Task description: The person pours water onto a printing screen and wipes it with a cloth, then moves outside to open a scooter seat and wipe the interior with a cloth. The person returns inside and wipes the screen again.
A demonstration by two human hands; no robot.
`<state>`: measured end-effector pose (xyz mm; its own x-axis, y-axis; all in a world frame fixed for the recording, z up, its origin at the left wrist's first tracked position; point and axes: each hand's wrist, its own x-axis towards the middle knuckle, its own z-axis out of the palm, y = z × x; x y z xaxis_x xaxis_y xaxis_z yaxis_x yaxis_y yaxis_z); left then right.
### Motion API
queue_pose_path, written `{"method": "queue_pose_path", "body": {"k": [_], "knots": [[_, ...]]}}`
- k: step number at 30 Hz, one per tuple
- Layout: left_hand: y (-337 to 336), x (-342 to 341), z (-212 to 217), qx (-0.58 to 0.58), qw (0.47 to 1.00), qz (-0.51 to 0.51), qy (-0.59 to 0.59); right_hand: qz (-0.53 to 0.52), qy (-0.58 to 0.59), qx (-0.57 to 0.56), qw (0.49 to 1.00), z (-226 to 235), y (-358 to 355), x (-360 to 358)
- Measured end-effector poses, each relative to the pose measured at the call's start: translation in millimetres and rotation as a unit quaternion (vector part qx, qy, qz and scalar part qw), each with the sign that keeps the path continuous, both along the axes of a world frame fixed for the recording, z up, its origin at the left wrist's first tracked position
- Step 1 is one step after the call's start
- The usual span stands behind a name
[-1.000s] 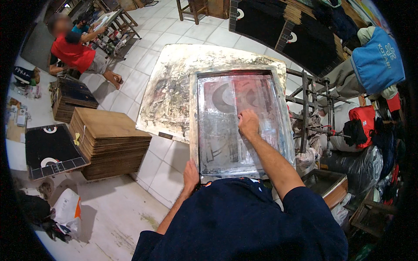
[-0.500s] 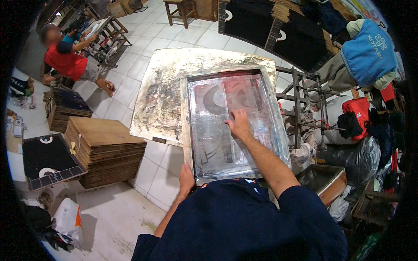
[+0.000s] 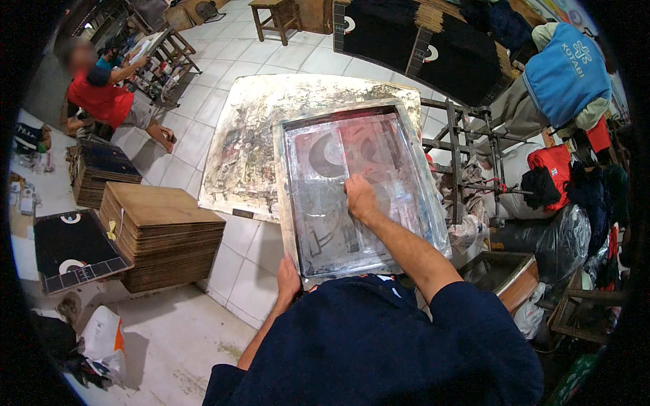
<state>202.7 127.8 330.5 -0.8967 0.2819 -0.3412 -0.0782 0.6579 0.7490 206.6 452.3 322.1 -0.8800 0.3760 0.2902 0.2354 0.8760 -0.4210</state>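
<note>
The right hand (image 3: 360, 197) hides whatever it presses; the screen frame's (image 3: 288, 203) near edge is behind the torso

Paint-stained work table (image 3: 250, 142), framed printing screen (image 3: 365, 189) lying flat on it, covering its right part

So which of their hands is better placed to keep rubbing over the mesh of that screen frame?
The right hand, probably. It already lies flat on the mesh inside the screen frame, near its middle. The left hand grips the frame's near corner, apparently steadying it, so it seems less free to move.
</note>
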Motion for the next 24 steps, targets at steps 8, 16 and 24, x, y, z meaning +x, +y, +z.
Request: {"method": "queue_pose_path", "body": {"k": [8, 16, 24], "knots": [[-5, 5, 6, -0.018, 1.0, -0.008, 0.017, -0.061, 0.07, -0.04, 0.995, 17, -11, 8], [0, 12, 5, -0.017, 0.999, 0.007, 0.04, -0.032, -0.022, -0.046, 0.998, 14, -14, 2], [2, 17, 13, -0.046, 0.999, 0.014, 0.016, 0.004, -0.021, -0.001, 1.0, 10, -26, 6]]}}
